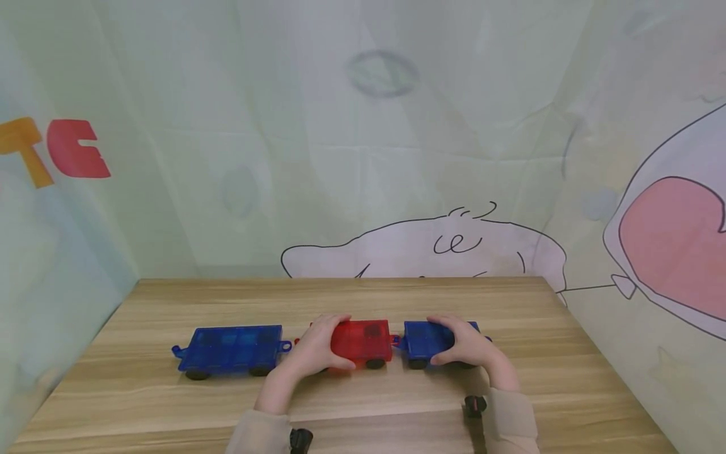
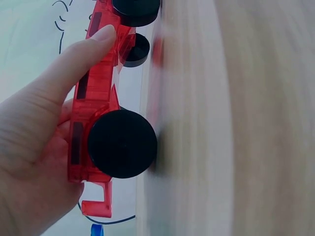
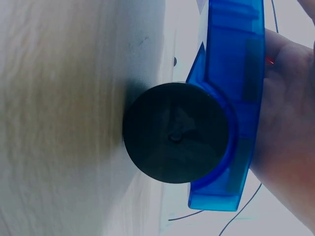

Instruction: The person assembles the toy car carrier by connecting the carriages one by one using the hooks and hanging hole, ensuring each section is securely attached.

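Note:
My left hand (image 1: 316, 345) grips a translucent red toy train car (image 1: 363, 339) across its width, thumb on the near side and fingers at the far side. Black wheels (image 2: 123, 143) and a red hook show below it in the left wrist view. To the right, my right hand (image 1: 469, 345) holds a translucent blue toy train car (image 1: 421, 339) by its right part, fingers over the far edge and thumb at the near one. Between these two cars, the red loop (image 1: 395, 340) and the blue hook overlap in the head view. The palm covers part of each car.
A longer blue toy train car (image 1: 232, 348) stands at the left, its loop close to the red car's left end. All three cars form a row on the wooden table (image 1: 386, 403). Behind the table hangs a printed curtain (image 1: 317, 157).

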Demonstrator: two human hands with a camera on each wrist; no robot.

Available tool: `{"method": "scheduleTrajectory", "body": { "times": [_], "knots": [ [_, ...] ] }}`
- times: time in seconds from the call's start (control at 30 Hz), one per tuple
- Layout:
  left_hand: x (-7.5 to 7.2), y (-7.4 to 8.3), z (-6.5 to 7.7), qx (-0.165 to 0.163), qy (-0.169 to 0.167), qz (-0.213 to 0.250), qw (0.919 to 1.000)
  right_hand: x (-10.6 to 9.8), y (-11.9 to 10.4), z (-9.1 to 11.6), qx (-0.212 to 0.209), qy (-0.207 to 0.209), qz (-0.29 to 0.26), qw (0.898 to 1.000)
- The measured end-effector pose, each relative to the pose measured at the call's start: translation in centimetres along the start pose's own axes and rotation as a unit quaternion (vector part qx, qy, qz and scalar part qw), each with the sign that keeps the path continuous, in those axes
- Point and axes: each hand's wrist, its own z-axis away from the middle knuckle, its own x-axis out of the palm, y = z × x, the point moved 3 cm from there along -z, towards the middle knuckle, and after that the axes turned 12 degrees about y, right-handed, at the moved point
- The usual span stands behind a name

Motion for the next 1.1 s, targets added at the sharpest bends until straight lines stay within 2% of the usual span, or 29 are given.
{"method": "scheduleTrajectory", "body": {
  "times": [0.3, 0.57, 1.1],
  "knots": [
    [0.00, 0.03, -0.04, 0.005, 0.000, -0.007, 1.0000, 0.03, 0.16, -0.04, 0.003, -0.001, -0.011, 1.000],
    [0.06, 0.11, -0.06, 0.020, -0.003, -0.013, 0.9997, -0.10, 0.03, 0.02, -0.002, 0.000, 0.001, 1.000],
    [0.01, 0.15, -0.06, 0.010, -0.011, -0.030, 0.9994, -0.40, -0.21, 0.16, -0.002, -0.003, 0.016, 1.000]
  ]
}}
